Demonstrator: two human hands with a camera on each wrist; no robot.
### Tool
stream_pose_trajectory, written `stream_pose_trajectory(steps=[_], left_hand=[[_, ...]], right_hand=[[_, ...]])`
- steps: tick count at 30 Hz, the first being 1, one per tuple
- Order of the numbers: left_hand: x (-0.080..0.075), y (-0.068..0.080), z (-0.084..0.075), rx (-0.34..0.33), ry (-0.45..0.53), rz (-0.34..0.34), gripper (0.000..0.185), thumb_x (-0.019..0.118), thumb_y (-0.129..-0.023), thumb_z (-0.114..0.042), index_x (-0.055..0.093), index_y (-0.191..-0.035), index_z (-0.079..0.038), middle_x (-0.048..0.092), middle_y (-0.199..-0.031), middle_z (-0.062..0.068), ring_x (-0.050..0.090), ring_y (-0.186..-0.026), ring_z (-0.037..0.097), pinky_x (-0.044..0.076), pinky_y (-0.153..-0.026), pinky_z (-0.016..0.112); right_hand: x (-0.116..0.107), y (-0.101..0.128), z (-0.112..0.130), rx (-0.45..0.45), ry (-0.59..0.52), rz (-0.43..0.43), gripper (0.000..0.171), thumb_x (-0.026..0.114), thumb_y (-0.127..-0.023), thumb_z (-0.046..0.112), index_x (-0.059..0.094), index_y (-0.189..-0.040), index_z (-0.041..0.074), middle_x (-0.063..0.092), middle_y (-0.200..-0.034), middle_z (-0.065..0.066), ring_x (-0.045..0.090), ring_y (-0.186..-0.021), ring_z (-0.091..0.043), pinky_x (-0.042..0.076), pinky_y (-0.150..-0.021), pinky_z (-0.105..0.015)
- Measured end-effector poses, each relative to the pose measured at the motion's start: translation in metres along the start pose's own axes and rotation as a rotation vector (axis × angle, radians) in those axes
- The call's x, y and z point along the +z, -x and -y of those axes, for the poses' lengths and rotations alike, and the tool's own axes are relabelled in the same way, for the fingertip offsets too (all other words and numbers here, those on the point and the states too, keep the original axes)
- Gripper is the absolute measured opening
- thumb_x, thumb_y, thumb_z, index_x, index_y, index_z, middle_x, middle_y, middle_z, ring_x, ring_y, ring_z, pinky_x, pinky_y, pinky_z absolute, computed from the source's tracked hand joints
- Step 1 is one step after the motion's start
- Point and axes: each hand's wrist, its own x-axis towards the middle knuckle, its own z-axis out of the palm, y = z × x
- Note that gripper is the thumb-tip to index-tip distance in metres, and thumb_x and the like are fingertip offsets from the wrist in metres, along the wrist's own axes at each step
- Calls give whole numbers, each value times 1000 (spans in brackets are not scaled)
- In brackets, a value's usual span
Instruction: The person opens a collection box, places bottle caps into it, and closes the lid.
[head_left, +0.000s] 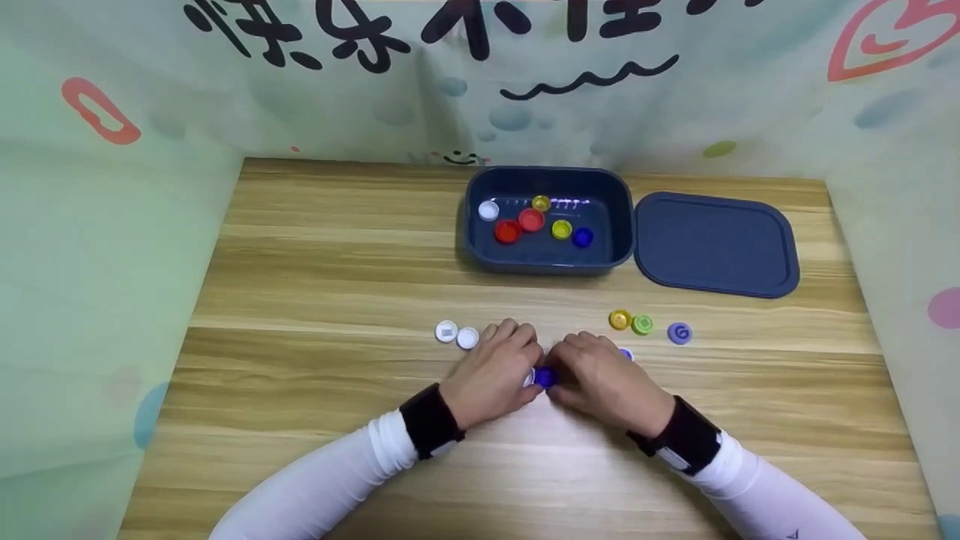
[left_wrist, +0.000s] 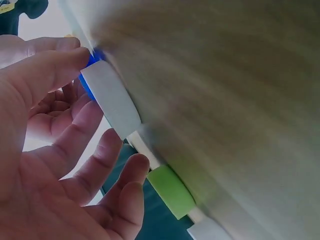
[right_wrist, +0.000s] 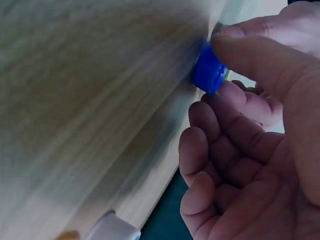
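A: We start with the worktop (head_left: 315, 285), wood grain, walled by a printed backdrop. At its far side we see a dark blue box (head_left: 621, 225), uncovered, with its lid (head_left: 716, 244) lying flat just beside it on the right.

B: Inside the box we count six caps: one white, two red, two yellow, one blue.

A: Next, the hands, meeting at the worktop's middle, near edge. Our left hand (head_left: 495, 371) pinches a white cap (left_wrist: 111, 100) between thumb and fingertips, the other fingers loosely bent.

B: Our right hand (head_left: 604, 379) pinches a blue cap (right_wrist: 209, 70) with thumb on top, remaining fingers curled beneath. The two caps touch each other between the hands.

A: Loose caps on the worktop: two white caps (head_left: 457, 334) just left of the left hand; a yellow cap (head_left: 619, 319) touching a green cap (head_left: 642, 325), and a purple cap (head_left: 679, 333) near them, beyond the right hand.
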Motion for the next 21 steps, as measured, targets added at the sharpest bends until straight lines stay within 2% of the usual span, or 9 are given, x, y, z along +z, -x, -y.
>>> stream_pose_trajectory(steps=[3, 6, 11, 15, 21], left_hand=[[-4, -1, 0, -6, 34, -10, 31, 85, -88, -40, 73, -101, -14, 61, -107, 0, 54, -104, 22, 45, -84, 35], [-9, -2, 0, -18, 112, -28, 27, 85, -90, -34, 74, -103, -14, 61, -106, -1, 54, -102, 21, 46, -84, 34], [-23, -7, 3, -55, 325, -82, 26, 85, -91, -21, 74, -110, -8, 66, -106, 3, 57, -100, 20, 49, -87, 34], [-33, -14, 4, -116, 477, -120, 25, 82, -92, -11, 72, -114, -4, 67, -106, 8, 60, -100, 20, 52, -90, 32], [-47, -27, 7, -207, 664, -182, 27, 79, -92, 1, 70, -117, 0, 68, -107, 9, 64, -97, 22, 56, -87, 30]], right_hand=[[-2, -1, 0, 13, -28, -1, 30, 88, -86, 23, 72, -107, 9, 67, -94, 2, 59, -88, -18, 50, -81, -39], [-9, -2, 0, 27, -80, -8, 29, 88, -87, 22, 72, -108, 9, 68, -96, 2, 61, -90, -18, 53, -84, -38], [-25, -9, 1, 58, -167, -45, 27, 88, -88, 17, 71, -108, 9, 70, -97, 1, 64, -90, -16, 57, -82, -36], [-38, -16, 0, 94, -233, -89, 28, 86, -88, 10, 71, -110, 7, 68, -98, 0, 64, -88, -16, 58, -78, -34], [-52, -29, -3, 84, -289, -194, 29, 85, -88, 4, 69, -113, 3, 67, -98, -6, 63, -86, -18, 59, -75, -40]])
